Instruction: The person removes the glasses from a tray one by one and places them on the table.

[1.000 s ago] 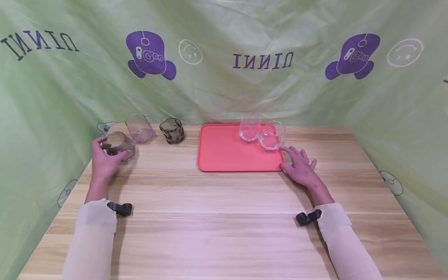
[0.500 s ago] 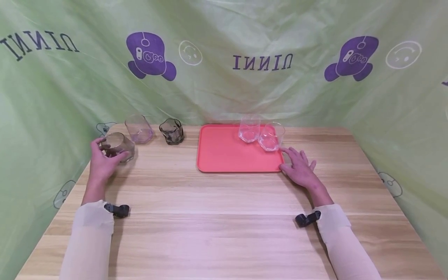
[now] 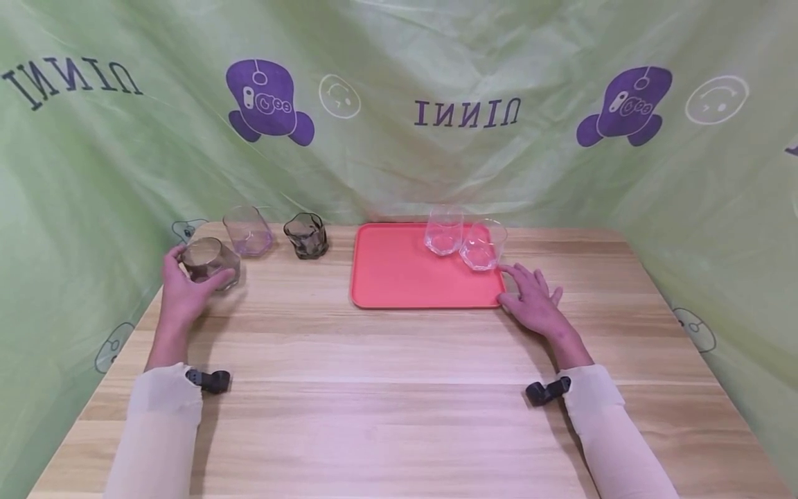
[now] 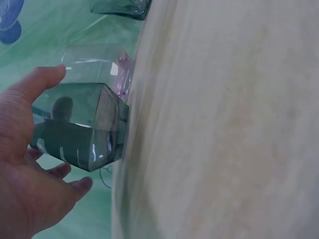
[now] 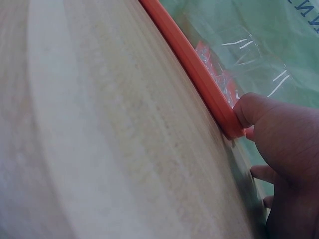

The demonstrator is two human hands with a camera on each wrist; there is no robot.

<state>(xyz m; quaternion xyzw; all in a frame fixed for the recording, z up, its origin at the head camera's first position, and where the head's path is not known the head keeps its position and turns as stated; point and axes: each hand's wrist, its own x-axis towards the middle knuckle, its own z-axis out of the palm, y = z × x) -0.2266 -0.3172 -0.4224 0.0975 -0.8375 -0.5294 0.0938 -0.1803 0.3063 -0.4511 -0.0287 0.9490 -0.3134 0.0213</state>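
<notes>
On the left of the table my left hand [image 3: 185,292] holds a smoky grey-brown glass tumbler [image 3: 215,262], thumb on the near side and fingers around the far side. The left wrist view has the tumbler [image 4: 82,124] between thumb and fingers, its base close to the tabletop. My right hand [image 3: 535,301] rests at the right end of a red tray [image 3: 411,277]. Its thumb touches the front right corner of the rim, and the index fingertip lies at the right edge, beside a clear glass [image 3: 483,247]. Another clear glass [image 3: 444,232] stands behind it on the tray.
A pale purple-tinted glass [image 3: 249,232] stands just behind the smoky tumbler. To its right is a dark, wavy-sided glass [image 3: 306,235]. A green printed curtain [image 3: 374,166] hangs behind the wooden table [image 3: 374,402] and along both sides.
My left hand and wrist have shifted slightly left, and its fingers have changed position around the smoky tumbler. The right hand, the tray and the other glasses stay in place.
</notes>
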